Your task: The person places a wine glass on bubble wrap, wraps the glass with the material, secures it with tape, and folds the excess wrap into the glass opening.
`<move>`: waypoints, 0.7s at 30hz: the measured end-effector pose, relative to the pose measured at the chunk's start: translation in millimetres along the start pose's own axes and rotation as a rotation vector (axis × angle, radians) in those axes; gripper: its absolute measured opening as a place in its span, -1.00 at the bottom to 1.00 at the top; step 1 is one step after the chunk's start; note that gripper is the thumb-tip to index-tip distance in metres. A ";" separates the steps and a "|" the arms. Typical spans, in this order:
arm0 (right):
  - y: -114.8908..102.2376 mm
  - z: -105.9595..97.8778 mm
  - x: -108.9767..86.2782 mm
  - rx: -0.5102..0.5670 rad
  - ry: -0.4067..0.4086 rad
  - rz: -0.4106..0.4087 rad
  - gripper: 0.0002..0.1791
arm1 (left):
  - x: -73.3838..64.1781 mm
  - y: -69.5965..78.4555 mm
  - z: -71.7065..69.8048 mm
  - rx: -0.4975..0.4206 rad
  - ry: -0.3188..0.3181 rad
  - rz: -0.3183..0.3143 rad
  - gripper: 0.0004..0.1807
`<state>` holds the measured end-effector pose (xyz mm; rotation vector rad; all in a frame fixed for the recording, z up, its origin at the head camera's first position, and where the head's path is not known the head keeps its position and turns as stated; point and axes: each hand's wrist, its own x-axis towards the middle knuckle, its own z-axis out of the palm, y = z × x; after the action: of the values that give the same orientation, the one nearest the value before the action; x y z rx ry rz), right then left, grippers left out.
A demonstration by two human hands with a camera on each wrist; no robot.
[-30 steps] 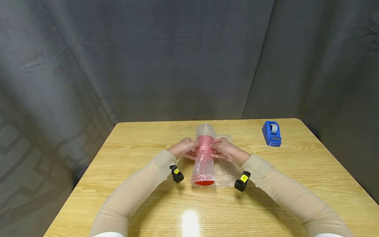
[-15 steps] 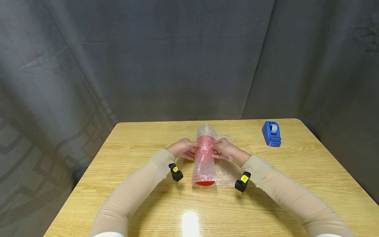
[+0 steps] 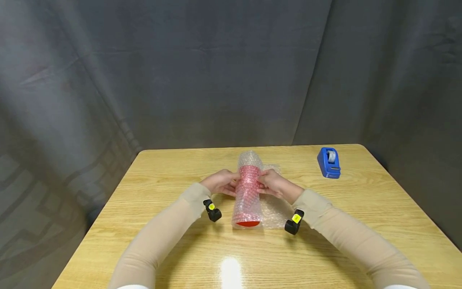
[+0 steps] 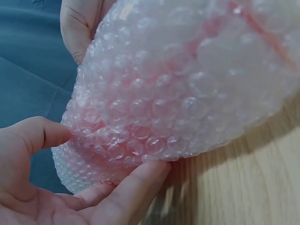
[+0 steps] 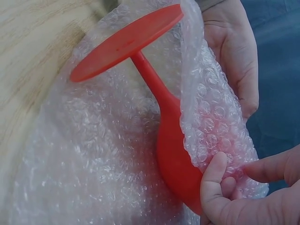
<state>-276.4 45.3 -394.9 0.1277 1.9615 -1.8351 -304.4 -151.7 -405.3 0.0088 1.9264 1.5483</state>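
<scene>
Well, head view: left hand point(image 3: 221, 182) and right hand point(image 3: 276, 184) grip rolled bubble wrap point(image 3: 248, 202) on a wooden table point(image 3: 306, 261). Left wrist: bent fingers hold its knobbly side. Right wrist: fingers pinch its edge around a smooth red goblet point(image 5: 172, 150) (slim-stemmed).

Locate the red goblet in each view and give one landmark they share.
Head: just below centre, inside rolled bubble wrap; the red goblet shows solid red only at the near end.
Left wrist: only pink-red showing through the wrap, from left of centre to upper right; outline unclear.
Right wrist: disc foot near the top, left of centre; stem slanting down to bowl, below centre.
Shared landmark: the bubble wrap.
</scene>
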 end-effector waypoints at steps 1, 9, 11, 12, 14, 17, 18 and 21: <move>0.1 0.7 0.1 0.001 -0.003 -0.003 -0.94 | -0.8 0.1 -0.8 0.005 -0.003 0.009 -0.60; 2.8 8.0 2.1 0.026 -0.008 -0.003 -0.92 | -8.2 4.4 -7.8 0.049 -0.028 0.030 -0.63; 2.8 10.4 2.2 0.030 -0.006 -0.002 -0.92 | -9.2 5.3 -9.5 0.067 -0.030 0.030 -0.64; 3.1 11.5 2.5 0.031 -0.006 0.000 -0.93 | -9.4 5.6 -10.3 0.074 -0.029 0.026 -0.64; 3.6 13.0 2.8 0.039 -0.002 0.001 -0.94 | -9.5 6.1 -11.2 0.086 -0.024 0.021 -0.67; 4.4 14.0 3.4 0.049 0.003 0.008 -0.94 | -9.5 6.4 -11.0 0.090 -0.019 0.021 -0.74; 4.6 13.9 3.6 0.055 0.004 0.011 -0.93 | -9.8 6.5 -10.5 0.091 -0.017 0.027 -0.77; 5.7 11.6 3.4 0.071 0.000 0.023 -0.86 | -10.9 6.7 -8.3 0.107 -0.005 0.061 -0.80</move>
<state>-274.4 33.9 -401.6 0.1713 1.8875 -1.8902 -302.6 -161.2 -393.5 0.1181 2.0201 1.4808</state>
